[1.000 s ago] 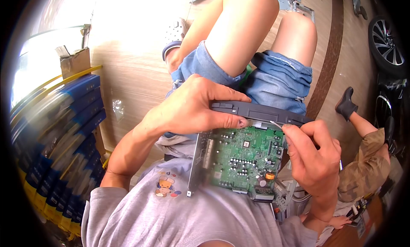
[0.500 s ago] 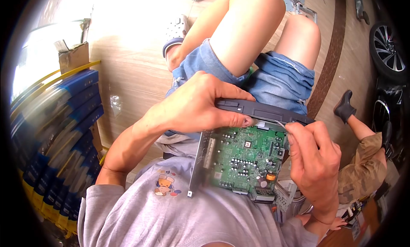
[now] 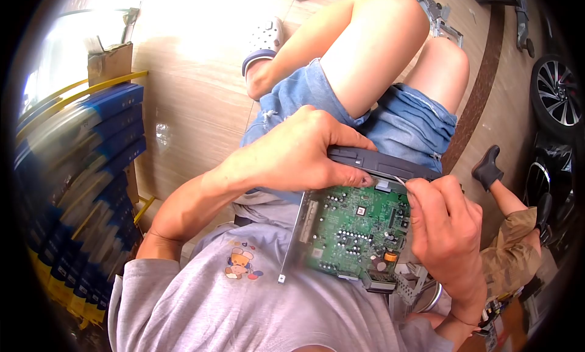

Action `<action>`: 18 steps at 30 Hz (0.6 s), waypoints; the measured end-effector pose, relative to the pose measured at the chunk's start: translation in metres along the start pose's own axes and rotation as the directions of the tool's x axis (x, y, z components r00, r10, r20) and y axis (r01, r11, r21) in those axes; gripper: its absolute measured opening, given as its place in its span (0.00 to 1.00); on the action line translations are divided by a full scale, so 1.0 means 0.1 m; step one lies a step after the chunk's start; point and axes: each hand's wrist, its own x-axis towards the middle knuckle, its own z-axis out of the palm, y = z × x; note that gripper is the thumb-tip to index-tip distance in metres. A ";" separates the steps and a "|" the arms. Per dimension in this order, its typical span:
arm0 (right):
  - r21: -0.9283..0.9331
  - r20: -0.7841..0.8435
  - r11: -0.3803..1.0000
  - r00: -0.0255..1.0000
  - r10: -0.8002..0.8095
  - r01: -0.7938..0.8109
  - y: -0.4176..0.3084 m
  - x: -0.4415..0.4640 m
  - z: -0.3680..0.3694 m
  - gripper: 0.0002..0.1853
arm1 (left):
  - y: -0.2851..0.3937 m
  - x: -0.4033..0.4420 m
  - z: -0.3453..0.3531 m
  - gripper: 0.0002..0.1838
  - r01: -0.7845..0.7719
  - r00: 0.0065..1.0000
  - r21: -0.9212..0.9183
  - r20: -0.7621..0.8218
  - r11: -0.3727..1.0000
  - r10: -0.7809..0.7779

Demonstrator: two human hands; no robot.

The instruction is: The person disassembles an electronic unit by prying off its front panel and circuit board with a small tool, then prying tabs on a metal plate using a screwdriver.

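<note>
An opened electronic unit with a dark front panel (image 3: 390,163) rests on my lap against my shirt. Its green circuit board (image 3: 359,230) faces up, beside a metal side plate (image 3: 292,242). My left hand (image 3: 311,151) is closed around the panel's left part, fingers behind it and thumb over the board's edge. Near that thumb sits a white connector (image 3: 382,185). My right hand (image 3: 445,221) is closed in a pinch at the board's right front corner. A thin metal tool tip (image 3: 400,181) pokes out of its fingers beside the connector; the rest of the tool is hidden.
Blue boxes (image 3: 116,126) fill a yellow-edged rack on the left, with a cardboard box (image 3: 109,64) above. Metal brackets (image 3: 436,11) lie on the floor beyond my knees. At right are a car wheel (image 3: 557,90) and another person's leg in camouflage trousers (image 3: 509,236).
The view has shifted slightly, so the unit and my left hand appear further right. Both hands keep their hold, and the thin tool's tip stays near the white connector.
</note>
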 end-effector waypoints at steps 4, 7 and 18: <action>-0.034 0.033 0.999 0.999 -0.010 0.011 -0.03 0.05 0.00 0.13 | -0.04 -0.01 0.01 0.21 -0.062 0.997 0.009 -0.049 0.998 0.062; -0.048 0.044 0.996 0.997 -0.070 0.072 -0.03 0.11 0.02 0.14 | -0.07 0.00 0.02 0.21 -0.085 0.995 0.014 -0.053 0.996 0.086; -0.073 -0.076 0.965 0.964 -0.256 0.251 -0.05 0.22 0.24 0.16 | -0.09 -0.01 0.01 0.24 -0.145 0.986 0.114 -0.061 0.983 0.153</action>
